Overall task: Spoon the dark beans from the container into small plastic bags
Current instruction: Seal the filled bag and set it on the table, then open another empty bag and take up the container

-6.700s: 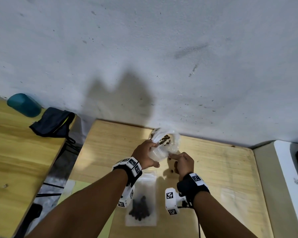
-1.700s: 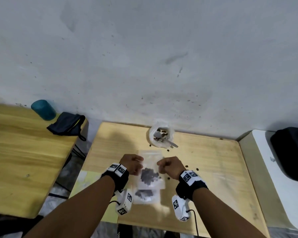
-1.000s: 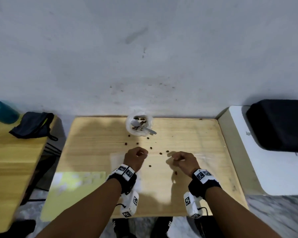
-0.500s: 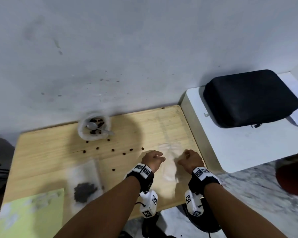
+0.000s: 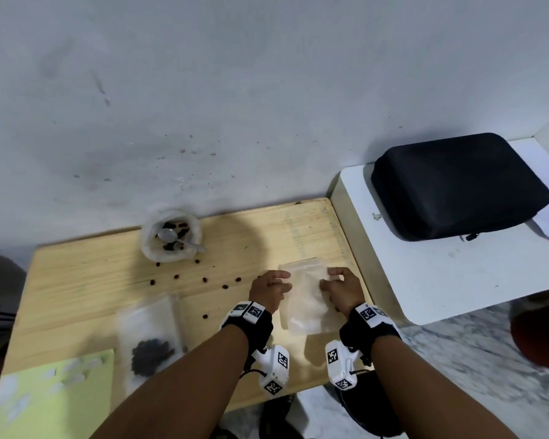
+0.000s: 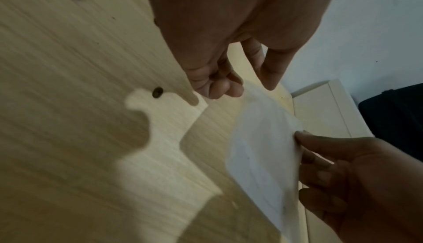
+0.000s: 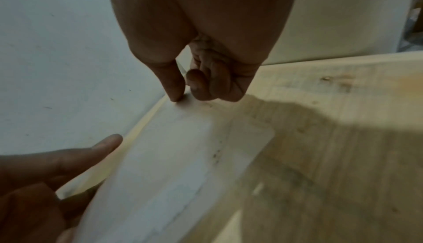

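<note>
A pale wooden table (image 5: 86, 280) stands against a grey wall, with a white side surface (image 5: 457, 280) to its right carrying a black zip case (image 5: 457, 185). A green sheet (image 5: 54, 397) lies at the table's near left corner. Beside it rests a filled bag (image 5: 149, 340) with a dark clump of beans inside.

Toward the table's right, both hands hold an empty plastic bag (image 5: 305, 296) by its sides. The left hand (image 5: 268, 288) pinches the left edge, thumb against curled fingers; the right hand (image 5: 343, 289) pinches the right edge the same way, as the wrist views show.

The white container (image 5: 170, 237) sits well apart at the back by the wall, a metal spoon (image 5: 178, 239) resting in it among the remaining dark beans (image 5: 179, 228). Loose beans (image 5: 203, 280) are scattered on the wood between container and bag.

Risks, as I judge them: the thin film may stay stuck together, so the mouth will not open cleanly. With the container so far off, a loaded spoon has a long way to travel, and more beans could drop.
</note>
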Available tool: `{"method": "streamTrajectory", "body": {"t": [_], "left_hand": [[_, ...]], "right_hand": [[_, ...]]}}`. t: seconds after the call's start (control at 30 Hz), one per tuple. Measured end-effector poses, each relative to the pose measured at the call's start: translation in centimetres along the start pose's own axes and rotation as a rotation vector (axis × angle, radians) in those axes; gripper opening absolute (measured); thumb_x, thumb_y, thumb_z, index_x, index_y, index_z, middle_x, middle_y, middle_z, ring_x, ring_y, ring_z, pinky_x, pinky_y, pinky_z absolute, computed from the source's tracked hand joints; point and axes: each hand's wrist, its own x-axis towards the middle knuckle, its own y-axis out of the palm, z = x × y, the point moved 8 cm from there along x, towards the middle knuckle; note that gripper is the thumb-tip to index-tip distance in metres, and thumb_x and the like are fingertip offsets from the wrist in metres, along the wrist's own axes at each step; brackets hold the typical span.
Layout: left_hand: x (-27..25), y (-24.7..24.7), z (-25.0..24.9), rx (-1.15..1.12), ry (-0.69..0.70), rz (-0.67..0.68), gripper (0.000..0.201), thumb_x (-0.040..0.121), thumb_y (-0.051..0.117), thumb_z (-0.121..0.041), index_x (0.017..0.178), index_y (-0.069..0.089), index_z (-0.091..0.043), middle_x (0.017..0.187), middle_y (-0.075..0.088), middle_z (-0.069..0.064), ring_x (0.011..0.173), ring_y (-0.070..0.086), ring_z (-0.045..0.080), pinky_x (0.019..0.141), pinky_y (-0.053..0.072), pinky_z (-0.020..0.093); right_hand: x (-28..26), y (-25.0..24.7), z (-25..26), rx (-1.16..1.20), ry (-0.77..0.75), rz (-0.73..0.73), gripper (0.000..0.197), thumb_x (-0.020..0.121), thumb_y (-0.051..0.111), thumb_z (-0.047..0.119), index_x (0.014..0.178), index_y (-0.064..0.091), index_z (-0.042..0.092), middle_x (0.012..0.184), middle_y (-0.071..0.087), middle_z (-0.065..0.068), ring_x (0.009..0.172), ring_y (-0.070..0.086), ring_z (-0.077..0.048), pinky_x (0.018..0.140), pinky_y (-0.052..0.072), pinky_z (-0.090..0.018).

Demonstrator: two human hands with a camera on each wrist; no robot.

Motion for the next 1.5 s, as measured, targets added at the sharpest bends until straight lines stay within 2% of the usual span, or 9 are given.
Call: {"method": "streamTrajectory", "body": {"t": [0.27,0.43,0.6,0.7,0.8,0.87,0.97,1.1,1.5], "left_hand": [[-1.4,-6.3,-3.9,-0.125,0.162,-0.073,0.020,0.081,0.062,0.008,0.087,0.069,-0.009,0.067,0.049,0.004,0.047,0.042,0.012,0.039,0.032,0.015],[-2.7,-12.1,-7.1,0.085,0.317,-0.117,0.025,0.082,0.060,0.004,0.081,0.072,-0.018,0.069,0.060,-0.002,0.056,0.048,0.011,0.049,0.038,0.016],[-5.1,-17.1,-9.9,0.353,0.452,-0.029,0.025,0.080,0.059,0.005,0.087,0.074,-0.014,0.084,0.066,-0.005,0.065,0.054,0.002,0.060,0.040,0.010],[-6.4,-20.1,-10.8,0.392,0.476,-0.039,0.021,0.079,0.059,0.007,0.086,0.074,-0.007,0.076,0.061,-0.009,0.066,0.053,0.002,0.060,0.038,0.010],[-7.3,-24.1,-11.2,0.421,0.507,-0.213,0.022,0.076,0.064,-0.002,0.076,0.071,-0.023,0.082,0.065,-0.007,0.075,0.056,0.010,0.072,0.040,0.019],[-8.3,-26.5,-11.8,0.460,0.566,-0.445,0.023,0.071,0.069,-0.016,0.070,0.060,-0.037,0.089,0.063,-0.013,0.083,0.057,0.014,0.075,0.043,0.027],[-9.5,-28.7,-12.4,0.347,0.554,-0.607,0.018,0.071,0.075,-0.037,0.067,0.061,-0.027,0.078,0.063,-0.012,0.076,0.061,0.010,0.070,0.046,0.027],[-8.5,-27.5,-12.2,0.217,0.338,-0.348,0.043,0.076,0.068,-0.052,0.070,0.064,-0.009,0.068,0.069,0.003,0.058,0.064,0.018,0.053,0.047,0.023],[-8.5,-26.2,-13.5,0.137,0.340,-0.098,0.014,0.085,0.053,-0.015,0.073,0.055,-0.008,0.069,0.069,0.008,0.056,0.065,0.029,0.051,0.046,0.024]], "right_hand": [[-3.8,5.0,6.8,0.041,-0.151,0.191,0.036,0.084,0.072,0.010,0.115,0.058,0.019,0.080,0.060,-0.006,0.051,0.045,-0.014,0.043,0.036,-0.020],[-6.9,9.0,13.1,-0.165,-0.423,0.132,0.060,0.074,0.081,0.014,0.126,0.054,0.027,0.108,0.060,0.003,0.096,0.058,-0.016,0.083,0.046,-0.030],[-10.3,14.2,19.1,-0.425,-0.591,0.269,0.032,0.081,0.072,0.017,0.112,0.069,0.024,0.101,0.069,0.005,0.098,0.062,-0.016,0.090,0.047,-0.029],[-12.3,17.7,20.6,-0.649,-0.562,0.429,0.012,0.080,0.072,0.014,0.090,0.074,0.020,0.083,0.068,0.002,0.082,0.062,-0.019,0.076,0.050,-0.029],[-14.2,19.8,21.6,-0.604,-0.480,0.481,0.006,0.074,0.075,0.008,0.077,0.077,0.013,0.061,0.060,0.001,0.053,0.042,-0.016,0.047,0.033,-0.021],[-14.7,20.4,21.9,-0.470,-0.419,0.478,0.011,0.072,0.074,0.003,0.072,0.079,0.013,0.060,0.056,-0.004,0.053,0.030,-0.018,0.046,0.022,-0.021],[-15.9,21.8,22.3,-0.305,-0.353,0.458,0.018,0.074,0.073,0.001,0.066,0.075,0.017,0.055,0.060,0.006,0.057,0.031,-0.016,0.049,0.023,-0.021],[-17.3,23.8,22.7,-0.215,-0.331,0.501,0.021,0.072,0.077,0.007,0.060,0.069,0.021,0.062,0.063,0.005,0.065,0.039,-0.017,0.049,0.029,-0.022],[-18.1,23.4,22.9,-0.137,-0.254,0.561,0.009,0.079,0.074,0.016,0.071,0.072,0.018,0.083,0.063,0.001,0.065,0.038,-0.015,0.046,0.021,-0.021]]}}
